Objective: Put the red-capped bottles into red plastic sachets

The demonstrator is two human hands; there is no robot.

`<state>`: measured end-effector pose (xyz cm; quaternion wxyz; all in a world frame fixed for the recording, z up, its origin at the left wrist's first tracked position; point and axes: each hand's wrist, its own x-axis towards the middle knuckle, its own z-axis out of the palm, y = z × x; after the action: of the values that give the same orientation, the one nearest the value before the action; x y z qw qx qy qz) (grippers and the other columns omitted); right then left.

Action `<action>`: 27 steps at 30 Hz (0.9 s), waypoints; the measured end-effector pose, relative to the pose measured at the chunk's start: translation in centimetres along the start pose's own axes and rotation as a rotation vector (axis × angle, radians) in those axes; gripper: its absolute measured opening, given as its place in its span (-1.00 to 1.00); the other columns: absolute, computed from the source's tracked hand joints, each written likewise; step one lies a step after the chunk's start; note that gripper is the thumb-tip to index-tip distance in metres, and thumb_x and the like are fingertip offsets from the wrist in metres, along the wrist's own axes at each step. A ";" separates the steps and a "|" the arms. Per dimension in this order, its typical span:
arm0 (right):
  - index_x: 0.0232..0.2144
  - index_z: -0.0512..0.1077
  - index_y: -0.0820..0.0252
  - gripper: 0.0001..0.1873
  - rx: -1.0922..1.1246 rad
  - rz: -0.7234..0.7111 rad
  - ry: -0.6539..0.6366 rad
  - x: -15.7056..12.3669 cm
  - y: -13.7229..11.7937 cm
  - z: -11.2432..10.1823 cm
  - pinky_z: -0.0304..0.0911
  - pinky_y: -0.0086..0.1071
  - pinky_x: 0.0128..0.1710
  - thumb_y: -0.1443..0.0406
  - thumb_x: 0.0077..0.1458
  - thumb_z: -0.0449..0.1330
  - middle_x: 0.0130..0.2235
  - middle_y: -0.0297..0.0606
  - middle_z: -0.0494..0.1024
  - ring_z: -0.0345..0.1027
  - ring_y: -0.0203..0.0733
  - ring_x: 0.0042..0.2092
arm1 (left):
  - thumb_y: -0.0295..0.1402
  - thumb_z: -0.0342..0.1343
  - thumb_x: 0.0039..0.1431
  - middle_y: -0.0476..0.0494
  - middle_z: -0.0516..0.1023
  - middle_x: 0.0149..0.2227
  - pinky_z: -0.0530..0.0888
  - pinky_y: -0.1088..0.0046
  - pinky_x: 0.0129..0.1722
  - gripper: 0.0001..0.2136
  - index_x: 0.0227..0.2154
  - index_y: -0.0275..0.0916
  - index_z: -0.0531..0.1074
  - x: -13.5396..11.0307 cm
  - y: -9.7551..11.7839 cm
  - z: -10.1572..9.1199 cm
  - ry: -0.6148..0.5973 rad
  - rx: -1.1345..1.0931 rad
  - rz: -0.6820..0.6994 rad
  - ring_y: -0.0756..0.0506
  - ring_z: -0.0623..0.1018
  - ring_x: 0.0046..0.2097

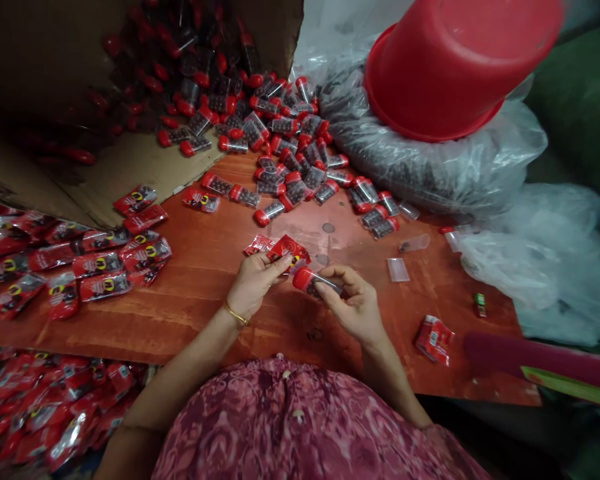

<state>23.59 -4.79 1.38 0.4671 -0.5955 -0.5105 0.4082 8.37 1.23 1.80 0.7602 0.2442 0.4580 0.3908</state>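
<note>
My left hand (254,283) pinches a red printed packet (289,249) between thumb and fingers. In my right hand (353,300) is a small clear bottle with a red cap (305,279), dark contents showing through its wall. The capped end points left, close to the packet's edge; whether it touches the packet I cannot tell. Behind my left fingers lies another red packet (259,245), partly hidden. Both hands are just above the orange-red tabletop (190,320).
A cardboard box (145,170) spills many red-capped bottles (295,190) across the back. Filled packets (100,263) lie at left, more below the table. A red tub (445,73) rests on a plastic bag (405,170) at right. Loose clear tubes (398,269) and a flat packet (435,340) lie nearer.
</note>
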 end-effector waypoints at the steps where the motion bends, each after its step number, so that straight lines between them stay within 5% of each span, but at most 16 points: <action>1: -0.38 0.36 0.19 -0.86 0.003 -0.004 -0.005 -0.1 0.0 0.0 0.18 -0.53 -0.57 0.27 -0.05 0.20 -0.52 -0.40 0.41 0.21 -0.41 -0.55 | -0.26 0.36 -0.34 -0.04 0.55 -0.49 0.40 0.57 -0.43 -0.68 -0.48 -0.33 0.50 0.0 0.0 0.1 0.012 0.000 0.009 0.05 0.48 -0.45; 11: -0.39 0.37 0.19 -0.84 0.010 0.016 0.008 -0.6 -0.3 -0.5 0.22 -0.53 -0.58 0.24 -0.07 0.22 -0.50 -0.37 0.44 0.26 -0.38 -0.53 | -0.20 0.35 -0.33 -0.03 0.50 -0.57 0.38 0.58 -0.48 -0.69 -0.54 -0.33 0.48 -0.2 0.9 -0.4 0.017 0.039 -0.086 0.06 0.45 -0.51; 20: -0.42 0.37 0.18 -0.75 0.126 0.162 -0.017 -0.1 -0.5 -0.5 0.23 -0.52 -0.65 0.15 -0.12 0.26 -0.50 -0.35 0.45 0.24 -0.38 -0.57 | -0.20 0.24 -0.12 -0.06 0.52 -0.50 0.35 0.53 -0.40 -0.76 -0.49 -0.32 0.53 0.0 0.2 -1.3 -0.081 0.269 0.155 0.04 0.42 -0.45; 27: -0.42 0.39 0.20 -0.70 0.175 0.266 -0.106 0.0 -0.3 -0.7 0.23 -0.55 -0.69 0.12 -0.15 0.28 -0.52 -0.39 0.42 0.21 -0.42 -0.61 | -0.19 0.22 -0.09 -0.04 0.48 -0.56 0.28 0.55 -0.48 -0.75 -0.54 -0.33 0.51 0.3 0.4 -1.7 -0.144 0.317 0.079 0.06 0.37 -0.50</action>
<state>24.20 -4.85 1.87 0.4314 -0.5926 -0.4134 0.5403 6.79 1.75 1.15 0.7270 0.4063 0.4482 0.3249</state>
